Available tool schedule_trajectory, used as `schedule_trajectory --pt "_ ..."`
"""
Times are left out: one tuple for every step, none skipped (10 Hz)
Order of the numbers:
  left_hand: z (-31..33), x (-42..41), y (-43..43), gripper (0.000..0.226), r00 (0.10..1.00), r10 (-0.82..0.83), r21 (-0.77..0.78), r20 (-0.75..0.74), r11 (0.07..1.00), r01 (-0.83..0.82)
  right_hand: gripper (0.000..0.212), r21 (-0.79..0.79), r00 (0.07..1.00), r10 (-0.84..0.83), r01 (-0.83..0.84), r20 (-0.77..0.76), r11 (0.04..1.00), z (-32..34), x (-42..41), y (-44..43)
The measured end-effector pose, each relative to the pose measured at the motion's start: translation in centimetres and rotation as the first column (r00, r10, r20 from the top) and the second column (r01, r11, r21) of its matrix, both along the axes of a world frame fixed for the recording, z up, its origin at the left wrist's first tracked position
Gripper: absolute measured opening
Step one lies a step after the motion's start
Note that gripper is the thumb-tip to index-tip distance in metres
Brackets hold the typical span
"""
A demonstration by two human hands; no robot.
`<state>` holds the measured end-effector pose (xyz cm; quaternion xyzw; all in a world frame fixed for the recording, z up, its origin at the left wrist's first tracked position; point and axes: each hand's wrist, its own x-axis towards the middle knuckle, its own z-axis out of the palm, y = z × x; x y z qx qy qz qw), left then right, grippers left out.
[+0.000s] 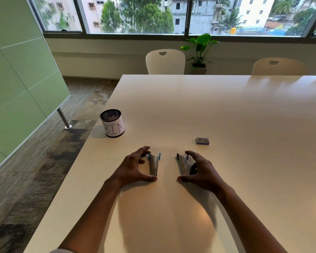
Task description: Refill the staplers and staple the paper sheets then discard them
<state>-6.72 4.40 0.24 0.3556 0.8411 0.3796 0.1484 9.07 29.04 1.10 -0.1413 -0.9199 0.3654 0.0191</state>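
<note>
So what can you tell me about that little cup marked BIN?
The BIN cup is a round holder of black wire mesh, its lower part wrapped in white paper with BIN handwritten on it. It stands upright near the left edge of the white table, touched by nothing else. A pale scrap shows inside.

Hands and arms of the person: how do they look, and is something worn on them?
The left hand and the right hand are bare: no gloves, rings or watch show. The left arm and the right arm are bare too. Only a pale sleeve edge shows at the bottom border, on the left arm.
</note>
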Motion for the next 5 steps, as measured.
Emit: schedule_trajectory --pt "-0.1 0.1 -0.1 0.134 1.000 -0.014 0.004 -0.023 1.000 0.014 0.118 0.016 1.000 -0.006 0.006 0.006 1.000 0.6 0.1 -0.1" --pt "0.2 0.4 0.0 0.136 0.998 -0.003 0.006 -0.065 1.000 0.004 0.119 0.030 1.000 -0.023 0.023 -0.003 0.999 1.7 0.1 -0.3" --pt "1.3 0.4 0.1 0.124 0.994 0.052 0.043 -0.097 0.998 -0.048 0.112 0.103 0.997 -0.040 0.046 -0.059 0.994 4.2 0.0 -0.4" --pt "3.6 -0.4 0.4 0.106 0.977 0.112 0.104 -0.182 0.990 -0.094 0.100 0.084 0.977 -0.027 0.046 -0.213 0.995 8.6 -0.3 -0.1" --pt "6.7 -1.5 0.8 0.095 0.911 0.175 0.186 -0.373 0.976 -0.112 0.085 0.006 0.890 -0.013 0.018 -0.456 1.000 13.8 0.0 0.2"
